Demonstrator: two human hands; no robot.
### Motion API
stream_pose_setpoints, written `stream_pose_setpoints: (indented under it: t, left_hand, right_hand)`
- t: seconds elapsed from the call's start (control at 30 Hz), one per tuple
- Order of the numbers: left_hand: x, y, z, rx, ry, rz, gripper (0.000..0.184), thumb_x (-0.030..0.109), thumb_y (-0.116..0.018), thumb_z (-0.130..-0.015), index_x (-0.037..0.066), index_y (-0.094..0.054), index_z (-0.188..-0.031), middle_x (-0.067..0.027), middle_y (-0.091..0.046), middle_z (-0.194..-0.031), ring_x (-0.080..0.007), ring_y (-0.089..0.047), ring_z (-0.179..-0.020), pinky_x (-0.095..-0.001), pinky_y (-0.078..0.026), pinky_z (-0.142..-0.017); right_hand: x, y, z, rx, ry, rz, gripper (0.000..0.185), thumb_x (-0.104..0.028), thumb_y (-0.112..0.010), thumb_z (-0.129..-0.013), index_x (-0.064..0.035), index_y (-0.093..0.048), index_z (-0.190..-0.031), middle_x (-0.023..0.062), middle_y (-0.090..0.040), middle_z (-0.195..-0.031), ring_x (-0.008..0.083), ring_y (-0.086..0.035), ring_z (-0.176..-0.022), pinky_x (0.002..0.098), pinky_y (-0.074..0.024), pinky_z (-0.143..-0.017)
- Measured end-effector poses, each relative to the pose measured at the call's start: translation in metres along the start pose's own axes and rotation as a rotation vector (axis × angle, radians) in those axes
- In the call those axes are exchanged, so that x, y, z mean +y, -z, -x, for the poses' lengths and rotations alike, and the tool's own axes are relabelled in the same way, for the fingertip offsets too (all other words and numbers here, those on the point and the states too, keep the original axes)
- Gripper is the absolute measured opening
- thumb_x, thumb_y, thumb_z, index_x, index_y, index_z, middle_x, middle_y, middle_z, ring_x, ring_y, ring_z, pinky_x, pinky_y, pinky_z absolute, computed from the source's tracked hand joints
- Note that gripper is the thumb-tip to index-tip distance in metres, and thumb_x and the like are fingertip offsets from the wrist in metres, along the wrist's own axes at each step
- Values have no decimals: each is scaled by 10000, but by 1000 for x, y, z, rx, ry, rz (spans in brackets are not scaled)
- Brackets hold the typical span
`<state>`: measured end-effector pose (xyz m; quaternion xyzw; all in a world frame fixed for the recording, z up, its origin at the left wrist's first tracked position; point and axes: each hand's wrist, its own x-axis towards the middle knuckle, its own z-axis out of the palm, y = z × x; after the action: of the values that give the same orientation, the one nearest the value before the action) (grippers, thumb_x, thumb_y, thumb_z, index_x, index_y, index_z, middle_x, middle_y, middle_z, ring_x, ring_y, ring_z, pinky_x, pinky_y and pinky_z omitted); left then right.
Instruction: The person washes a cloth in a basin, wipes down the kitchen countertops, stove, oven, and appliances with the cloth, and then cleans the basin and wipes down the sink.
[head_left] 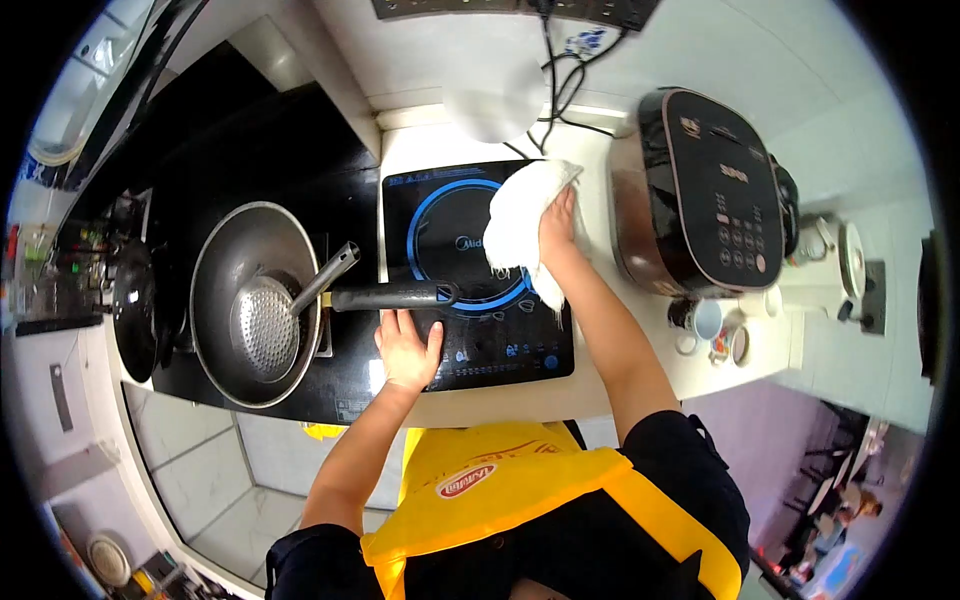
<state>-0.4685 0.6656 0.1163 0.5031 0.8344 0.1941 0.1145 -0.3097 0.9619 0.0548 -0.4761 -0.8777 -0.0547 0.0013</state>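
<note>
White cloth [515, 215], long axis front-to-back, right hand [557, 225] on it, grip unclear, left hand [408, 352] spread

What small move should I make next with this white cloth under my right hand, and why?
I'd probably slide the white cloth left across the cooktop with your right hand: it covers only the right part of the blue ring, and the left part lies bare. I'd steer clear of the pan's black handle, since it juts over the cooktop.
</note>
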Motion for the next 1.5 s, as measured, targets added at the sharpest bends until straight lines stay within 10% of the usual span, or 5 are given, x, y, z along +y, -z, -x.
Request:
stream_pose_setpoints:
  t: [0.8,0.93,1.0,1.13,1.5]
  left_hand:
    - [-21,-14,2,350,10,177,594,330,-590,-890,-88,-415,-1274,-333,-342,-1417,-496,-363,-1279,-541,-281,-1074]
    - [-28,-15,29,611,418,596,420,285,-440,-1020,-47,-440,-1278,-210,-443,-1300,-297,-466,-1144,-398,-341,-1042]
    - [-27,-8,72,418,601,1073,515,409,-407,-1043,-29,-457,-1309,-156,-568,-1160,-212,-561,-986,-329,-435,-927]
    - [4,32,95,-117,1019,1494,829,679,-242,-974,1,-391,-1425,-144,-607,-1218,-217,-630,-962,-311,-501,-820]
    - [-17,16,83,-200,1138,1859,914,735,-191,-943,4,-357,-1467,-166,-462,-1462,-322,-431,-1362,-451,-320,-1140]
  right_hand:
    - [-166,93,-20,-675,371,-1268,597,-317,-496,-953,-160,-352,-1511,194,-313,-1550,346,-328,-1421,339,-303,-1150]
    - [-167,48,23,-54,1090,-689,446,-265,-521,-989,-16,-502,-1358,131,-478,-1427,234,-450,-1321,290,-356,-1103]
    - [-166,59,54,-810,541,-1508,350,-179,-454,-1026,-31,-525,-1334,115,-506,-1400,201,-483,-1292,287,-362,-1099]
    - [-160,76,95,230,1235,-62,514,-178,-494,-899,-50,-502,-1396,173,-431,-1477,272,-349,-1405,395,-231,-1191]
    - [-135,81,229,-222,995,-712,525,-243,-489,-908,-35,-501,-1390,171,-500,-1433,270,-375,-1403,409,-189,-1201]
